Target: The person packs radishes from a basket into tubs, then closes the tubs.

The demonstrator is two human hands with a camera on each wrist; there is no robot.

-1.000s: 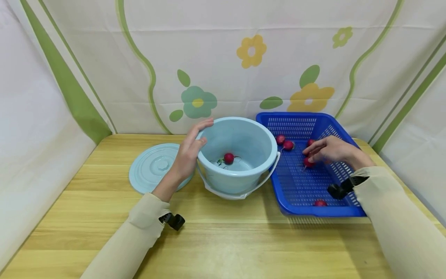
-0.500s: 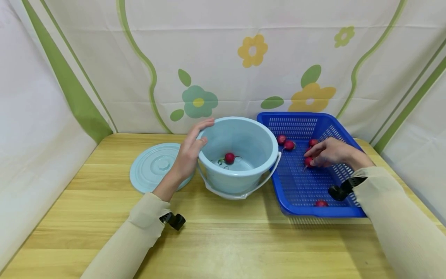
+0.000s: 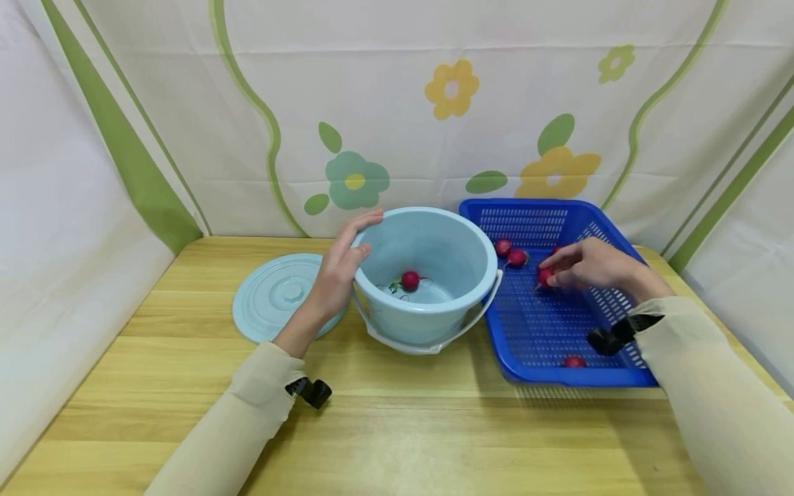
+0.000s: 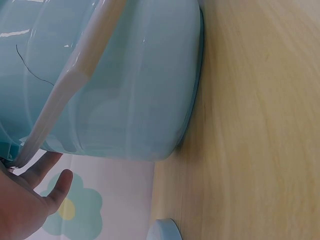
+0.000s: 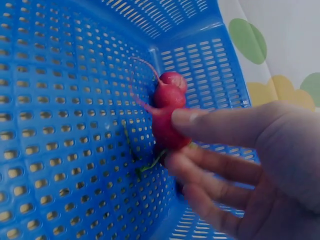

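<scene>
A light blue bucket (image 3: 428, 275) with a white handle stands mid-table; one radish (image 3: 409, 280) lies inside it. My left hand (image 3: 341, 265) rests flat against the bucket's left rim, fingers straight; the left wrist view shows the bucket's wall (image 4: 125, 85) and my thumb (image 4: 45, 192). My right hand (image 3: 586, 265) is inside the blue basket (image 3: 540, 331), where it pinches a red radish (image 3: 545, 277) between thumb and fingers, lifted a little off the mesh. In the right wrist view the pinched radish (image 5: 167, 127) sits in front of another radish (image 5: 172, 80).
The bucket's round lid (image 3: 279, 296) lies flat to the left of the bucket. Other radishes (image 3: 510, 253) lie at the basket's back, and one (image 3: 573, 361) near its front wall. A flowered cloth backdrop closes in the table on three sides.
My right hand has closed on a radish in the basket and raised it slightly. The left hand and the bucket have stayed put.
</scene>
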